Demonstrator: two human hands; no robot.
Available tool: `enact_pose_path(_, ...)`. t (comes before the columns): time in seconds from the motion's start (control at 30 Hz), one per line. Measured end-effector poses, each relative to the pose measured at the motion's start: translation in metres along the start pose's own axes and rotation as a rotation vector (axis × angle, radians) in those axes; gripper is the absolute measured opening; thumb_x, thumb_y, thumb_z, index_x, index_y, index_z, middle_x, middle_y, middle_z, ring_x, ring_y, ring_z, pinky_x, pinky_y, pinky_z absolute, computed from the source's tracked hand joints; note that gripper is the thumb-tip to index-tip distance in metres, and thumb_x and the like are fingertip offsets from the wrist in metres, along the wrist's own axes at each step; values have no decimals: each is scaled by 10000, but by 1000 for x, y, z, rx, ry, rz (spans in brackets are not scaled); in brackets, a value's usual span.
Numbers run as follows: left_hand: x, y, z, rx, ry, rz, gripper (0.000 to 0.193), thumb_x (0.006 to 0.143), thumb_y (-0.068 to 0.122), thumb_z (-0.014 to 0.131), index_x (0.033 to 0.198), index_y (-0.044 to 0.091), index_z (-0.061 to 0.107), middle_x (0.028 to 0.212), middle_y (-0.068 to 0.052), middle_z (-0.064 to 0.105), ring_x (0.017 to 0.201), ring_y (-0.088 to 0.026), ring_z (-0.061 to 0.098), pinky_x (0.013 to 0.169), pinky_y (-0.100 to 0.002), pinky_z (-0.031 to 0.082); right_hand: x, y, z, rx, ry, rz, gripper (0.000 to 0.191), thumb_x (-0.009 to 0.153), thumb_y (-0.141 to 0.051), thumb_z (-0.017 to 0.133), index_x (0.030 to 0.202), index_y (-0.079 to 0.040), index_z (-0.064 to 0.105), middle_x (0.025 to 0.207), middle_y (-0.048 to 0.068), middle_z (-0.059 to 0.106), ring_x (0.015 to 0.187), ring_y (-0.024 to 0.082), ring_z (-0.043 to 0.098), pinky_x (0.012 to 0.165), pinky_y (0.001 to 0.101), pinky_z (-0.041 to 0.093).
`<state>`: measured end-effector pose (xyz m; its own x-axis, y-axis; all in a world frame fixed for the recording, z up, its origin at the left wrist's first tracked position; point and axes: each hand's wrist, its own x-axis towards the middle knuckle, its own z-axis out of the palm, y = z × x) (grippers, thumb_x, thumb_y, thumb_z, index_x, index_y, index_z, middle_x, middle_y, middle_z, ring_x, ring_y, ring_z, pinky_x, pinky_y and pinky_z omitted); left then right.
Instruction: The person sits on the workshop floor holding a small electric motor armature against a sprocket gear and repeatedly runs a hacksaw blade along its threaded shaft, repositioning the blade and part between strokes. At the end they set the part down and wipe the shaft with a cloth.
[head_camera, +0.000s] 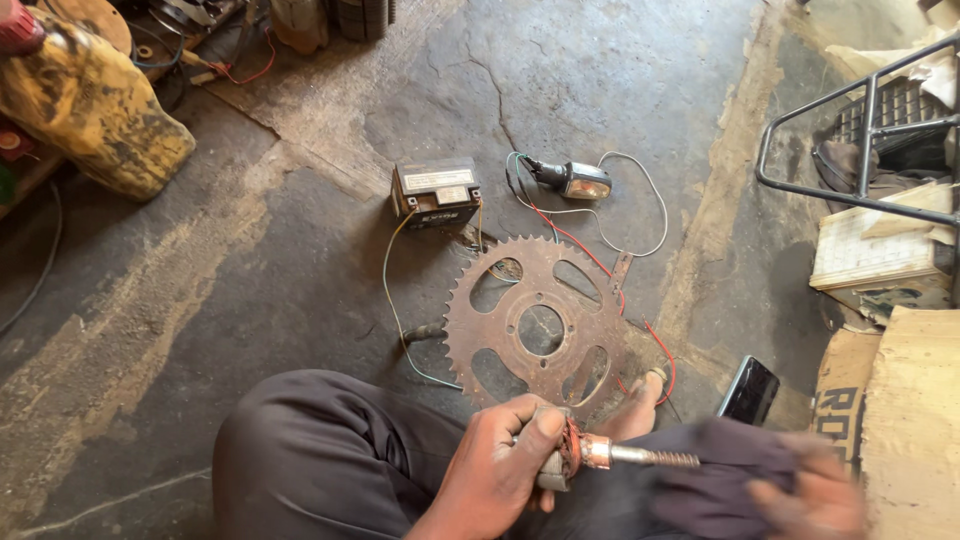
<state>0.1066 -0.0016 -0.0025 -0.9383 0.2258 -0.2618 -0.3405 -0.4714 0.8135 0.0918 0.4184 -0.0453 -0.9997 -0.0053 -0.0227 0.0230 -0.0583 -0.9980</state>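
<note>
Over our lap, hands on a starter armature (590, 452).
Left hand (497, 470) grips its body; right hand (810, 495), blurred, clutches dark cloth (715, 480) round the shaft, above the rusty sprocket (540, 325).

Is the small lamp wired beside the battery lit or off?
Cannot tell. The lamp lies on its side, wires attached; its lens looks pale, which could be daylight glare.

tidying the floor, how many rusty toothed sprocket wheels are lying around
1. The rusty brown toothed metal sprocket wheel lies flat on the stained concrete floor, in front of the person's knee, below the small black box-shaped battery. Others may be hidden in the clutter at the frame edges.
</note>
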Motion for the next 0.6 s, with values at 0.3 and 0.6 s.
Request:
enact_pose_path(0.3, -1, -33, -4, -261, -198, -11, 602, 998, 581, 536, 946, -8, 651, 750, -51, 673, 522, -82, 590, 452, -232, 445, -3, 43, 126, 679, -275, 80, 497, 876, 35, 814, 1280, 108, 532, 1175, 409, 648, 1053, 511, 658, 836, 577, 535)
enact_pose_path(0.6, 5, -50, 14, -223, -146, -2, 617, 1041, 569, 553, 980, -33, 671, 867, -16, 715, 722, -54, 615, 636, -234, 502, 7, 13, 118, 58, -423, -282, 389, 773, 61, 885, 1106, 60, 684, 1061, 208, 756, 1018, 273, 729, 972, 422, 565)
